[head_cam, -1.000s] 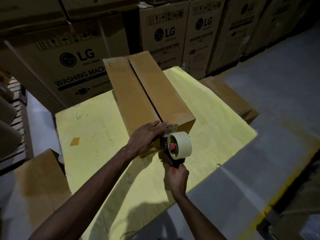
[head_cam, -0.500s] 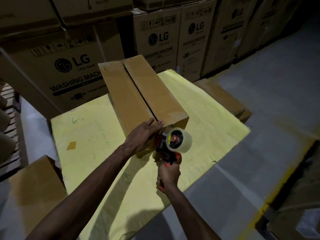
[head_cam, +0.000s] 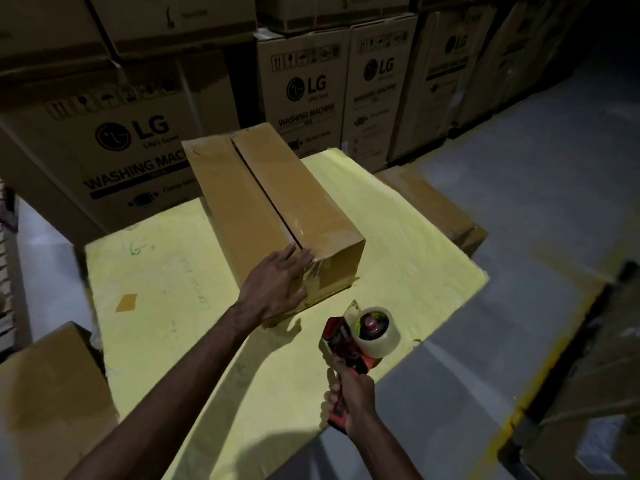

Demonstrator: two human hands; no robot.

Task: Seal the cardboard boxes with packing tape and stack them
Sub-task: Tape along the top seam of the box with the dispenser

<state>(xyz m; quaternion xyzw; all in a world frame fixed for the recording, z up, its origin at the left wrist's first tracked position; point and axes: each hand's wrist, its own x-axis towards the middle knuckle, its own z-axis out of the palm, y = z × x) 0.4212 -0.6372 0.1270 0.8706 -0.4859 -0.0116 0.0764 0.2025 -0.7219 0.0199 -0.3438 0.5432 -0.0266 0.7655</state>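
The cardboard box [head_cam: 273,209] is set on the yellow table [head_cam: 166,306], flaps folded shut along a centre seam — its contents are hidden. Its near end is pressed by the straight-fingered left hand [head_cam: 277,289]; the tape dispenser [head_cam: 360,336] is gripped by the right hand [head_cam: 353,393], nearer, apart from the box.

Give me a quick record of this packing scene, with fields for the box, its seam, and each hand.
box: brown cardboard, lying on the yellow table
seam: dark gap along the top; crinkled tape at the near end
left hand: flat, fingers straight, pressing the box's near end
right hand: grips the tape dispenser by its handle, clear of the box
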